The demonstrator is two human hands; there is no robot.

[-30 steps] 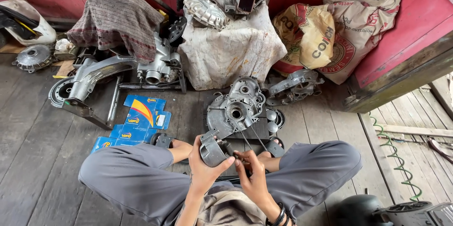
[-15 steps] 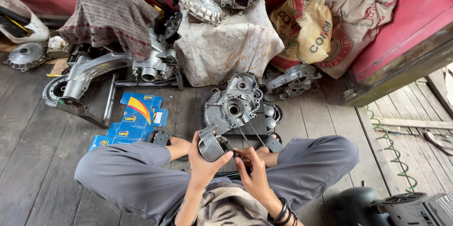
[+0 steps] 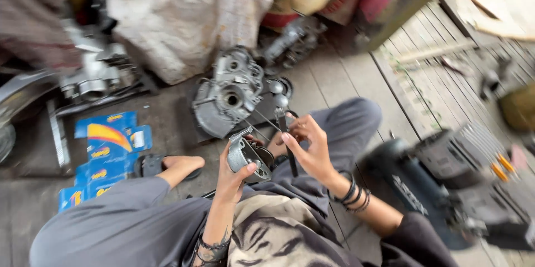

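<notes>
I sit cross-legged on a wooden plank floor. My left hand (image 3: 233,173) grips a small grey metal engine part (image 3: 246,156) above my lap. My right hand (image 3: 309,147) holds a thin dark tool (image 3: 284,130) upright beside that part, its tip close to the part's upper edge. Just beyond both hands a grey engine crankcase (image 3: 227,95) lies flat on a dark mat. The picture is blurred by head motion.
Flattened blue cardboard boxes (image 3: 105,144) lie at my left knee. Engine parts (image 3: 95,80) and a white sack (image 3: 186,19) stand at the back. A dark machine with a hose (image 3: 446,172) sits at my right, and screwdrivers (image 3: 504,164) lie on the planks beyond it.
The view has swung right and tilted, so the machine at my right now shows. My hands stay on the small metal part and the tool, with the right hand raised slightly.
</notes>
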